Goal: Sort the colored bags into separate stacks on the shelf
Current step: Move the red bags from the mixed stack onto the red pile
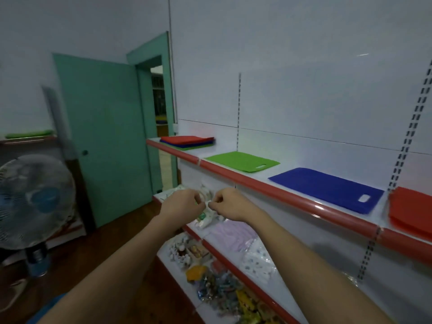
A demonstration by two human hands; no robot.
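Head view: my left hand (184, 203) and right hand (230, 203) meet at frame centre, fingers curled, apparently pinching something small that I cannot identify. No bag is held. The mixed pile (187, 141) lies upper centre on the shelf (292, 197), well apart. Single green bag (243, 161), blue bag (327, 189) and red bag (412, 210) start stacks rightward. Next move, I judge: reach for the pile.

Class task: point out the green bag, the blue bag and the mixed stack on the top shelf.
green bag (240, 160): head view, flat middle.
blue bag (327, 187): head view, flat middle.
mixed stack (185, 139): head view, red top bag.
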